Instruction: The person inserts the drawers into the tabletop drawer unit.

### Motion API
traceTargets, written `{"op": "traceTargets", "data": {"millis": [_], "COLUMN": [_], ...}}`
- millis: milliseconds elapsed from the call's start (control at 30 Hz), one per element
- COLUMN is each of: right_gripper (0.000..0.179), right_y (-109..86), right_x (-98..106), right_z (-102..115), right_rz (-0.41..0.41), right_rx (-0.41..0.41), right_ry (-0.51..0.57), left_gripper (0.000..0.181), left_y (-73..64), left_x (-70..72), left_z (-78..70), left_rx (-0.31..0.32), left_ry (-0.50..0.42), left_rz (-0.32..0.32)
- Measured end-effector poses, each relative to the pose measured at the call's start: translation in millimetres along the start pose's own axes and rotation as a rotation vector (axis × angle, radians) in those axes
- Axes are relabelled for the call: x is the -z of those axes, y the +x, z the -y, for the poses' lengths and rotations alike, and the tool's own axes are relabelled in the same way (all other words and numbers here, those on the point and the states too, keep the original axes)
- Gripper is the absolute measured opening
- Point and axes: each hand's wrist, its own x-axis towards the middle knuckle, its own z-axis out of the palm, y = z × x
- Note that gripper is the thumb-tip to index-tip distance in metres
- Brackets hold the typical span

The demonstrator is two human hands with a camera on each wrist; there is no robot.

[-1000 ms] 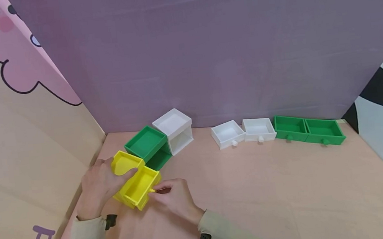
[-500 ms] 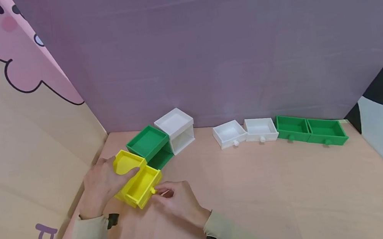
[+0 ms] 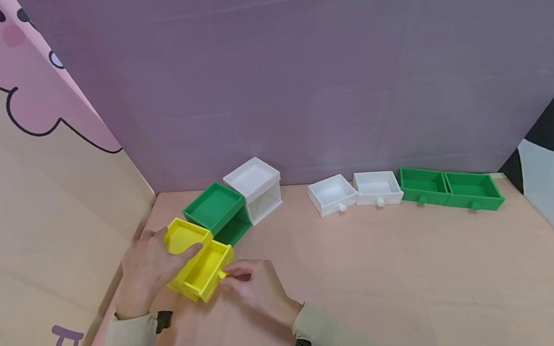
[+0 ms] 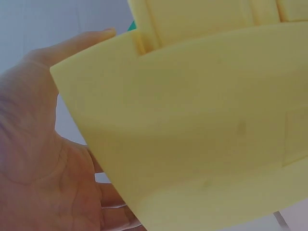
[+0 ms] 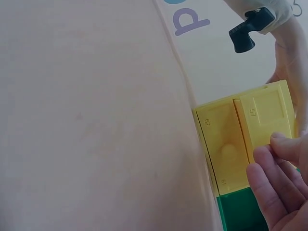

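A small yellow cabinet (image 3: 181,237) stands at the left of the table, its upper drawer (image 3: 203,268) pulled partway out. That drawer has nothing in it. My left hand (image 3: 148,268) grips the cabinet from the left, thumb across the top. In the left wrist view, the cabinet's yellow side (image 4: 168,120) fills most of the picture, with fingers wrapping behind it. At the drawer's front, my right hand (image 3: 263,287) pinches the round yellow knob (image 3: 223,274) between thumb and fingertips. The right wrist view shows the lower drawer's front (image 5: 226,149) flush in the cabinet.
Behind the yellow cabinet are a green cabinet (image 3: 214,206) and a white one (image 3: 252,176), both with open, drawerless fronts. Along the back wall lie two white drawers (image 3: 331,194) and two green drawers (image 3: 474,190). A printed side wall (image 3: 59,205) rises close on the left.
My right fingertips have closed in on the knob, which showed more half a second ago. The yellow drawer stays pulled out about as far, and my left hand keeps its place.
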Motion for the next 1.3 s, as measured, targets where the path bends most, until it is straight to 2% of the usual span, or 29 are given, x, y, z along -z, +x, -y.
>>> {"op": "traceTargets", "data": {"millis": [300,733,1100,1300], "right_gripper": [0.020,0.019,0.017,0.018], "right_y": [3.9,8.8,16.4,20.4], "right_x": [-1,-7,-11,-14], "right_z": [-1,-1,1,1], "right_rz": [-0.007,0.005,-0.005,0.006], "right_rx": [-0.024,-0.070,-0.154,-0.191], "right_ry": [0.014,0.094,0.145,0.217], "left_gripper": [0.094,0.096,0.096,0.099], "left_y": [0.5,-0.4,-0.6,-0.4], "left_x": [0.7,0.1,0.0,0.2], "left_z": [-0.6,-0.6,0.0,-0.3], "left_rx": [-0.001,-0.004,-0.003,0.002], "left_ry": [-0.001,-0.001,-0.008,0.002], "left_rz": [0.008,0.000,0.004,0.009]}}
